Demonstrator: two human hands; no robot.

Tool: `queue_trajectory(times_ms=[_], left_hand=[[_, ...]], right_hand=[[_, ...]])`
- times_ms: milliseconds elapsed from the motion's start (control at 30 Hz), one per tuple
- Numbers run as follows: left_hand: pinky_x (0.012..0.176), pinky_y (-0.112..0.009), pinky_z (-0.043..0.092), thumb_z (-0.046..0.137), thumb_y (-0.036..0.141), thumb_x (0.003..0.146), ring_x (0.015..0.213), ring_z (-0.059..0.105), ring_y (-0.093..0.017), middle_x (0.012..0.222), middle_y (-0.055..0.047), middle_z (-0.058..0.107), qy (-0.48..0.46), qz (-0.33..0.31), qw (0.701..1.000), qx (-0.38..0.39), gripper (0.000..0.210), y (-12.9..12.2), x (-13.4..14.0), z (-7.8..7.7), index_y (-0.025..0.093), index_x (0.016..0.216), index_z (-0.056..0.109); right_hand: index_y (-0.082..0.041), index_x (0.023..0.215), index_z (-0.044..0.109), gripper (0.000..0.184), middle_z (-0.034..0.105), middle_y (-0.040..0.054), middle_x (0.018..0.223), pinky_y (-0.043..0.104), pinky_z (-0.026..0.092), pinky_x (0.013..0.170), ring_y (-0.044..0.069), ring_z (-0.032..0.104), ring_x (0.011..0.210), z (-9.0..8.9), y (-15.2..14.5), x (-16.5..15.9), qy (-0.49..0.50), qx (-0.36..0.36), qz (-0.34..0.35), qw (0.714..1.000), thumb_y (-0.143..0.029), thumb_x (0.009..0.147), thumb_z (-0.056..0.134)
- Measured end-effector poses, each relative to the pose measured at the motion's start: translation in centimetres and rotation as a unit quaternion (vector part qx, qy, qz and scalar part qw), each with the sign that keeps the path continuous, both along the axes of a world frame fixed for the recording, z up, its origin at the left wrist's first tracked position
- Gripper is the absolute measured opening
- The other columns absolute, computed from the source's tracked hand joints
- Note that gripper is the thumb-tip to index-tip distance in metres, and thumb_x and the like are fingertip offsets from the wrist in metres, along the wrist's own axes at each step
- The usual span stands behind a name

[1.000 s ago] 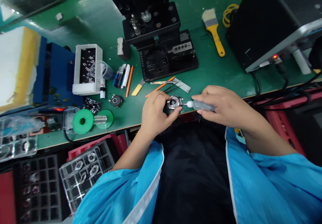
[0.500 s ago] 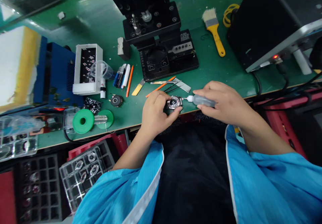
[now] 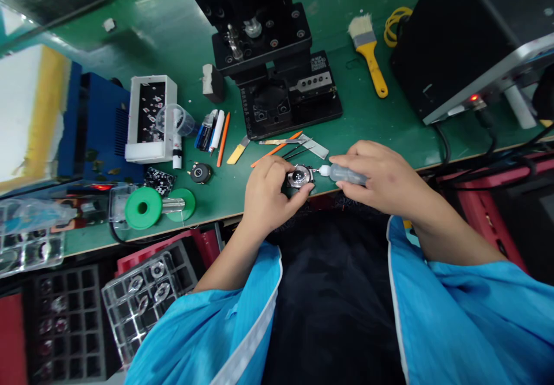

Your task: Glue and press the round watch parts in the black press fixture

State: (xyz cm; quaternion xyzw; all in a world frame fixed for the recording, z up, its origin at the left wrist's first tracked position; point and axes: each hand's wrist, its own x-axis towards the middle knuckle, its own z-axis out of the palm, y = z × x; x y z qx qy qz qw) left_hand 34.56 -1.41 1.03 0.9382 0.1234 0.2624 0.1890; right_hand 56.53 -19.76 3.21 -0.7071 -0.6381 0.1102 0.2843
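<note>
My left hand (image 3: 270,193) is closed on a smartwatch case (image 3: 300,175), a small silver-and-black piece with a round glossy centre, gripped between thumb and fingers at the bench's front edge. My right hand (image 3: 381,174) is wrapped round a translucent squeeze bottle (image 3: 346,174) with a white cap and a thin needle tip. The bottle lies nearly level, its needle pointing left at the right side of the case; whether they touch I cannot tell. Just beyond the case lie black tweezers (image 3: 296,151), an orange stick (image 3: 277,149) and a flat metal strip (image 3: 315,147).
A black press fixture (image 3: 285,96) stands behind my hands. To the left are a yellow-handled blade (image 3: 238,151), pens (image 3: 216,131), a round black part (image 3: 199,172), a green spool (image 3: 143,208) and a white box (image 3: 169,90). A brush (image 3: 370,56) and black machine (image 3: 467,38) stand right.
My right hand and the squeeze bottle have shifted slightly left, bringing the needle nearer the watch case. My left hand holds the case in the same place.
</note>
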Motion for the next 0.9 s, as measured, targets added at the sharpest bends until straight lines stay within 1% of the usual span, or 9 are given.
queue_trajectory(times_ms=[367, 467, 533, 600, 633, 700, 767, 833, 900], left_hand=[[0.088, -0.043, 0.059, 0.084, 0.038, 0.099, 0.100, 0.070, -0.026, 0.106, -0.008, 0.072, -0.008, -0.002, 1.000, -0.001, 0.032, 0.1, 0.2, 0.0, 0.022, 0.114, 0.061], [0.086, -0.045, 0.060, 0.083, 0.040, 0.099, 0.099, 0.072, -0.028, 0.106, -0.008, 0.073, -0.013, -0.014, 1.000, -0.005, 0.031, 0.4, 0.0, 0.0, 0.024, 0.115, 0.062], [0.082, -0.050, 0.060, 0.082, 0.045, 0.099, 0.098, 0.073, -0.031, 0.105, -0.009, 0.075, -0.013, -0.012, 1.000, -0.001, 0.030, 0.6, -0.2, 0.0, 0.026, 0.114, 0.064], [0.080, -0.060, 0.059, 0.080, 0.055, 0.097, 0.097, 0.072, -0.038, 0.102, -0.008, 0.074, 0.006, 0.005, 1.000, -0.010, 0.031, 0.7, -0.2, -0.2, 0.032, 0.114, 0.069], [0.081, -0.066, 0.058, 0.077, 0.060, 0.095, 0.098, 0.071, -0.042, 0.100, -0.008, 0.073, 0.016, 0.022, 0.999, -0.027, 0.031, 0.8, -0.1, -0.3, 0.038, 0.116, 0.072], [0.087, -0.079, 0.055, 0.073, 0.070, 0.089, 0.103, 0.069, -0.049, 0.100, -0.004, 0.071, 0.030, 0.045, 0.996, -0.074, 0.037, 0.9, 0.1, -0.6, 0.055, 0.123, 0.074], [0.094, -0.086, 0.051, 0.074, 0.072, 0.085, 0.106, 0.066, -0.053, 0.103, 0.001, 0.073, 0.038, 0.074, 0.990, -0.110, 0.043, 0.8, 0.3, -0.7, 0.070, 0.128, 0.071], [0.096, -0.089, 0.049, 0.075, 0.073, 0.082, 0.107, 0.065, -0.054, 0.103, 0.003, 0.074, 0.035, 0.084, 0.988, -0.125, 0.045, 0.6, 0.2, -0.7, 0.075, 0.126, 0.070], [0.094, -0.088, 0.050, 0.076, 0.073, 0.082, 0.105, 0.065, -0.054, 0.098, 0.000, 0.072, 0.023, 0.076, 0.990, -0.116, 0.036, 0.5, 0.1, -0.8, 0.070, 0.117, 0.073]], right_hand=[[-0.025, 0.132, 0.080, 0.032, 0.073, 0.0080, 0.109, 0.038, 0.053, 0.086, 0.024, 0.069, 0.098, 0.4, -0.5, 0.3, 0.048, -0.017, 0.017, 0.999, -0.028, 0.103, 0.067], [-0.024, 0.133, 0.080, 0.032, 0.074, 0.0080, 0.112, 0.038, 0.053, 0.091, 0.024, 0.070, 0.102, 0.8, -0.5, 0.2, 0.050, -0.031, 0.026, 0.998, -0.027, 0.103, 0.068], [-0.023, 0.134, 0.081, 0.033, 0.075, 0.0084, 0.115, 0.039, 0.054, 0.095, 0.024, 0.071, 0.107, 1.3, -0.3, 0.0, 0.045, -0.047, 0.037, 0.997, -0.028, 0.103, 0.071], [-0.024, 0.138, 0.079, 0.036, 0.076, 0.0080, 0.116, 0.039, 0.055, 0.099, 0.025, 0.071, 0.112, 1.8, 0.0, 0.1, 0.033, -0.091, 0.052, 0.994, -0.027, 0.103, 0.072], [-0.024, 0.139, 0.079, 0.037, 0.076, 0.0080, 0.118, 0.039, 0.055, 0.100, 0.025, 0.071, 0.115, 1.9, 0.1, 0.3, 0.028, -0.103, 0.066, 0.992, -0.028, 0.104, 0.072], [-0.022, 0.145, 0.076, 0.039, 0.075, 0.0088, 0.123, 0.040, 0.055, 0.105, 0.025, 0.071, 0.121, 1.8, 0.4, 0.9, 0.027, -0.109, 0.083, 0.990, -0.028, 0.107, 0.069], [-0.022, 0.147, 0.073, 0.039, 0.075, 0.0085, 0.127, 0.039, 0.055, 0.107, 0.024, 0.070, 0.123, 1.8, 0.5, 1.4, 0.035, -0.101, 0.077, 0.991, -0.027, 0.109, 0.068], [-0.024, 0.145, 0.072, 0.036, 0.075, 0.0080, 0.130, 0.038, 0.055, 0.109, 0.023, 0.070, 0.124, 1.7, 0.4, 1.7, 0.055, -0.086, 0.047, 0.994, -0.028, 0.109, 0.067], [-0.023, 0.143, 0.070, 0.034, 0.075, 0.0084, 0.137, 0.037, 0.055, 0.114, 0.022, 0.069, 0.129, 1.3, 0.5, 1.7, 0.087, -0.052, -0.007, 0.995, -0.028, 0.109, 0.068]])
